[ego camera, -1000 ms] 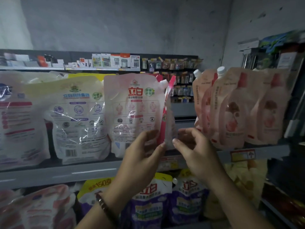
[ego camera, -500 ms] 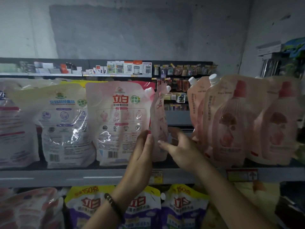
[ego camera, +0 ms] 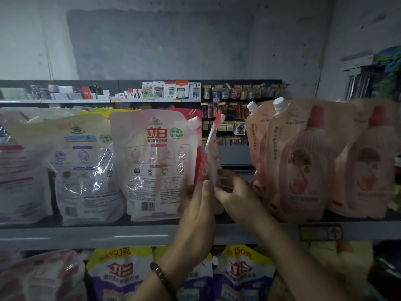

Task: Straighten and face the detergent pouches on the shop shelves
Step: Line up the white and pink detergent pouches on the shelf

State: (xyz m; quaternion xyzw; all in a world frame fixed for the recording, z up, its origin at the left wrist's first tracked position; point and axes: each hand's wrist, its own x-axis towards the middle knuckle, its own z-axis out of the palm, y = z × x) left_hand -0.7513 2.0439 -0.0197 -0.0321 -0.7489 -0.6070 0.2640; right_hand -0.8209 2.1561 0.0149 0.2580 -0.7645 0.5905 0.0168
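While both hands meet over middle of shelf [ego camera: 86, 236], near its front edge, edge-on pouch [ego camera: 213, 148] stands between them, spout up, top leaning right; left hand [ego camera: 196, 210] has straight fingers laid flat against its left face; right hand [ego camera: 236, 193] pinches its lower part; white-pink pouch [ego camera: 155, 164] just left, facing out; peach pouches [ego camera: 303, 161] toward right end; bracelet [ego camera: 161, 276] on left wrist.
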